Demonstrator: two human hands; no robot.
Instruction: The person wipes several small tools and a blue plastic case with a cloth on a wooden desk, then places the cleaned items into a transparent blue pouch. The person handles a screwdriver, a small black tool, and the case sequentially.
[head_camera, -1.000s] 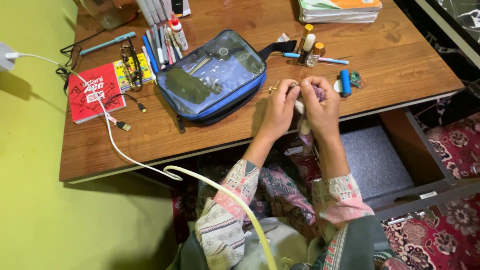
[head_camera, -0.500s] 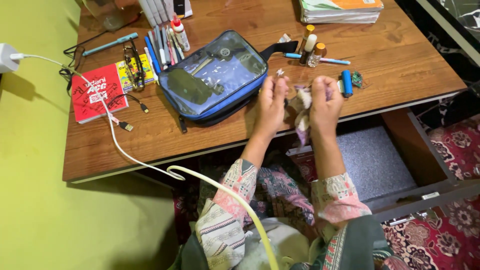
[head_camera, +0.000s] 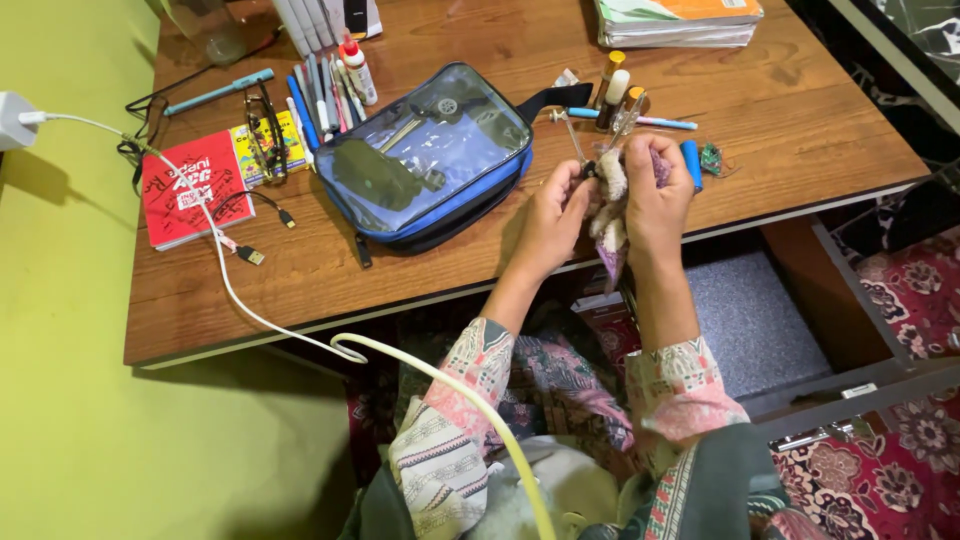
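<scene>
Two bare hands meet over the near edge of a wooden surface, both closed on one small piece of knitted or crocheted work in cream and purple yarn. The left hand pinches the piece from the side, its grip narrow, with a thin metal hook or needle rising from the fingers; the right hand wraps the fabric's far side, grip closed around it. The loose tail of the work hangs below the grip, over an open drawer.

Just behind the grip lie small bottles, a pen and a blue cylinder; well to the left of it sits a blue clear-topped pouch, then loose pens, spectacles and a red booklet crossed by a white cable.

Judged from the hold, the stitch goes best with the fabric kept taut between both thumbs and the tool's tip kept in sight, clear of the bottles behind.

Against the frame half a second before, the hands sit slightly higher and farther over the surface, closer together, and the tool now stands more upright; the surrounding items lie unchanged.
</scene>
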